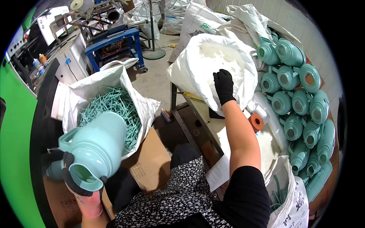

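A shiny teal plastic jug shell [100, 138] with a side handle lies tilted at the lower left, its open mouth toward me. My left hand [78, 184], in a black and pink glove, is closed around it at the mouth. Beyond the jug, a white woven sack [146, 110] stands full of thin teal plastic sticks [112, 104]. My right hand [224, 83], in a black glove, reaches over a white bag [182, 70] of pale translucent pieces [216, 57]. Its fingers are curled; whatever they may hold is hidden.
Many teal jug shells [300, 100] are stacked along the right. On the bench [207, 121] lie an orange roll [256, 121] and a yellow-handled tool [193, 96]. Another sack [300, 201] stands at the lower right, cardboard [154, 157] by my legs, a blue metal stand [114, 45] behind.
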A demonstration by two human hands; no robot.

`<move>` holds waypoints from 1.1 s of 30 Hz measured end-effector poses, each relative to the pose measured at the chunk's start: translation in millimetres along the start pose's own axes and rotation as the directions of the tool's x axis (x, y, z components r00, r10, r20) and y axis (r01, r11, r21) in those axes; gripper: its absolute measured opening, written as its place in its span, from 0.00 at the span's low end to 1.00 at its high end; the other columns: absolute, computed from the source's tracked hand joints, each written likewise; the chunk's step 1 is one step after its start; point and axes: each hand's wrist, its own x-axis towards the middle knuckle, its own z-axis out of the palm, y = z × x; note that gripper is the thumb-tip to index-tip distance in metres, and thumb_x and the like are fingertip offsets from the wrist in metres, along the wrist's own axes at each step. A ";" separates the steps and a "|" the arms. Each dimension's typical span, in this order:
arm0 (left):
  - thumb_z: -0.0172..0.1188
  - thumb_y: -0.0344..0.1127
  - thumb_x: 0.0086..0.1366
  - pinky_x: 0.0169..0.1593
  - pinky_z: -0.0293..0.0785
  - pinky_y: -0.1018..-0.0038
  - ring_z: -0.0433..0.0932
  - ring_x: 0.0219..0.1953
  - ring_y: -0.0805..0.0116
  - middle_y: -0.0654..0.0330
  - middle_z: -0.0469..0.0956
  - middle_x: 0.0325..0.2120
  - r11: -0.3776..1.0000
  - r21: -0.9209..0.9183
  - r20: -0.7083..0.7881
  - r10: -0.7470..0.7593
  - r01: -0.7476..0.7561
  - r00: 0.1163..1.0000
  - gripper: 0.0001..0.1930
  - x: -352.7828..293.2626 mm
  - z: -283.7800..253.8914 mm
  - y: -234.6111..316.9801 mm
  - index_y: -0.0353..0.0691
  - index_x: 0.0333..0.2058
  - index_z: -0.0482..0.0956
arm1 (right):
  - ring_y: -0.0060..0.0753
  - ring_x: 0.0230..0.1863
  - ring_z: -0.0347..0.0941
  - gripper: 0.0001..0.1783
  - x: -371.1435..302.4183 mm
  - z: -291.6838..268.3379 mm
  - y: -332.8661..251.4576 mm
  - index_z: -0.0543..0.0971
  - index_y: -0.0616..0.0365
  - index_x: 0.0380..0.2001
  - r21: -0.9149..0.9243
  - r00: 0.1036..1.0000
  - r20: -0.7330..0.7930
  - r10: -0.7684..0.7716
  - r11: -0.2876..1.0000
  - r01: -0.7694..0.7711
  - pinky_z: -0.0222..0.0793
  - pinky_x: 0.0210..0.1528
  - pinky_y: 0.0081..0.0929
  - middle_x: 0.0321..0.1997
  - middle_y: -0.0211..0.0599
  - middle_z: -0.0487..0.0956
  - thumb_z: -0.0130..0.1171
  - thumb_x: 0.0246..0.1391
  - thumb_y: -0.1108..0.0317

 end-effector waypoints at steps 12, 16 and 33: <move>0.71 0.32 0.42 0.64 0.59 0.57 0.65 0.59 0.42 0.45 0.68 0.55 0.791 -0.332 0.784 -0.072 0.515 0.617 0.41 -31.7 40.9 34.8 0.31 0.58 0.64 | 0.40 0.34 0.75 0.09 -57.0 -138.5 -135.0 0.78 0.63 0.36 0.513 0.949 0.310 0.049 0.832 -0.211 0.71 0.40 0.27 0.33 0.42 0.78 0.62 0.52 0.70; 0.71 0.36 0.47 0.64 0.59 0.57 0.65 0.60 0.43 0.44 0.68 0.56 0.788 -0.364 0.801 -0.007 0.497 0.599 0.44 -54.3 65.6 40.6 0.30 0.61 0.60 | 0.40 0.39 0.76 0.18 -131.2 -209.2 -212.5 0.75 0.60 0.46 0.791 0.770 0.477 -0.424 0.589 -0.166 0.73 0.41 0.31 0.39 0.43 0.78 0.61 0.49 0.75; 0.74 0.41 0.42 0.62 0.62 0.55 0.67 0.57 0.44 0.45 0.70 0.51 0.741 -0.622 0.729 0.431 0.253 0.532 0.39 -61.1 97.7 98.6 0.31 0.52 0.69 | 0.47 0.28 0.75 0.04 -204.3 -267.9 -216.5 0.75 0.59 0.30 0.781 0.248 0.617 -0.746 0.619 -0.083 0.73 0.31 0.36 0.28 0.45 0.76 0.55 0.52 0.71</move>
